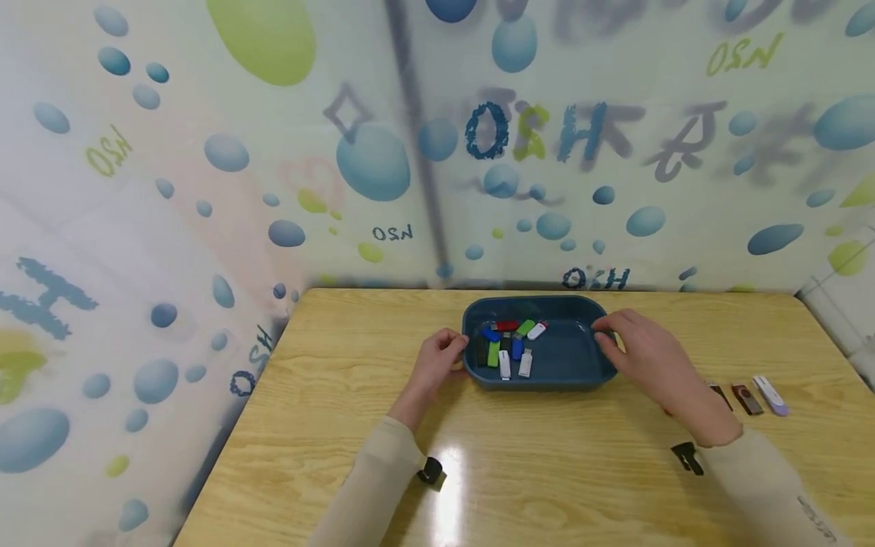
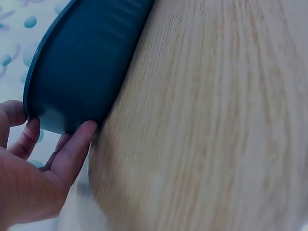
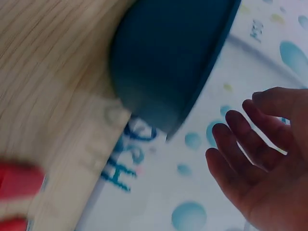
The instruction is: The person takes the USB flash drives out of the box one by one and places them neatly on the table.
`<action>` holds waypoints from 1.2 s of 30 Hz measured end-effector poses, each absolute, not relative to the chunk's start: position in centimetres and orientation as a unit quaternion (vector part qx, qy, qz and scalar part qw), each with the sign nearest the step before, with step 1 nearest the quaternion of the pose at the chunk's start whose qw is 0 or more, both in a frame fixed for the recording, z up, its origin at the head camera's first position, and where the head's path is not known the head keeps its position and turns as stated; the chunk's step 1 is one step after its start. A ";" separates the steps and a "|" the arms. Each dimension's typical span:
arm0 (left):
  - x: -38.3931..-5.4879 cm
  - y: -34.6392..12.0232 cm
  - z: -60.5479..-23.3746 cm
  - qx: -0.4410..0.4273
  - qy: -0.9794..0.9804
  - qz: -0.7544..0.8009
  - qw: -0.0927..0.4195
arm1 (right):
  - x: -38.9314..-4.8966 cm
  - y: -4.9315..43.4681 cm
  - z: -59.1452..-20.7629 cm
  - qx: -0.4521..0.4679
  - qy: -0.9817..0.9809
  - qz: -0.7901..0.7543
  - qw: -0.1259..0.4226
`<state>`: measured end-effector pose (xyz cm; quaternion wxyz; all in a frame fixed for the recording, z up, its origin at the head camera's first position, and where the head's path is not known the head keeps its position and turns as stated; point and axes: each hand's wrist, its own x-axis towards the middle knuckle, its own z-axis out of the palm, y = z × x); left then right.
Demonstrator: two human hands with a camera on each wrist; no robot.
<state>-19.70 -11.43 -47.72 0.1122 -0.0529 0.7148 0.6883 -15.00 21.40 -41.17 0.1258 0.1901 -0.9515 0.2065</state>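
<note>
A dark blue plastic tray [image 1: 567, 353] rests on the wooden table, with several USB sticks [image 1: 517, 348] in its left half: red, blue, green, white and black ones. My left hand [image 1: 434, 358] grips the tray's left end. In the left wrist view, its thumb and index finger are at the rim and other fingertips lie against the tray's outer wall [image 2: 86, 67]. Above the tray's right end hovers my right hand [image 1: 645, 357], fingers loosely bent. The right wrist view shows that hand [image 3: 269, 159] holding nothing, apart from the tray [image 3: 159, 57].
Right of the tray lie more USB sticks, including a brown one [image 1: 747, 399] and a white-and-purple one [image 1: 770, 395]; my right forearm partly covers others. Two red sticks [image 3: 19, 181] appear in the right wrist view. A patterned curtain [image 1: 437, 152] hangs behind the table.
</note>
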 end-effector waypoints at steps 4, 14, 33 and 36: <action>-19.7 -11.6 -47.7 -0.042 0.714 0.689 0.116 | -16.2 18.4 -41.8 0.194 -0.959 0.192 0.081; -20.0 -11.4 -47.8 -0.038 0.715 0.685 0.135 | -18.8 13.7 -43.3 0.159 -0.970 0.174 -0.050; -19.7 -11.6 -47.9 -0.049 0.719 0.681 0.132 | -20.7 11.2 -44.4 0.093 -0.973 0.141 -0.158; -19.7 -11.8 -47.9 -0.049 0.720 0.680 0.130 | -20.8 11.0 -44.5 0.088 -0.971 0.148 -0.165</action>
